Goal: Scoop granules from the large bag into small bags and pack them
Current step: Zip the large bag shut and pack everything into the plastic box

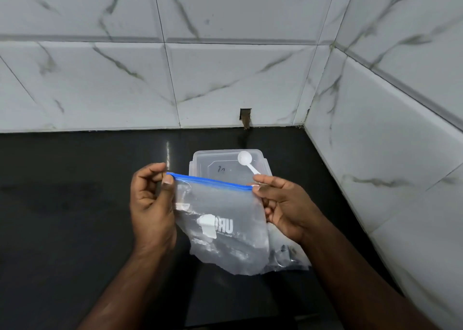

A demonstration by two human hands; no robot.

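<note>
From the head camera, you held a clear plastic zip bag with a blue seal strip (220,219) up over the black countertop (62,204), in front of you. Your left hand (152,204) pinched the strip's left end between thumb and curled fingers, and your right hand (283,204) pinched the right end the same way, so the strip ran taut between them. The bag hung crumpled below, with white lettering showing in reverse. Behind it sat a clear rectangular plastic container with its lid on (225,161), and a small white plastic scoop (246,161) lay on that lid. More crumpled clear plastic (288,254) lay beneath your right wrist. White marbled tiles (225,66) lined the walls.
</note>
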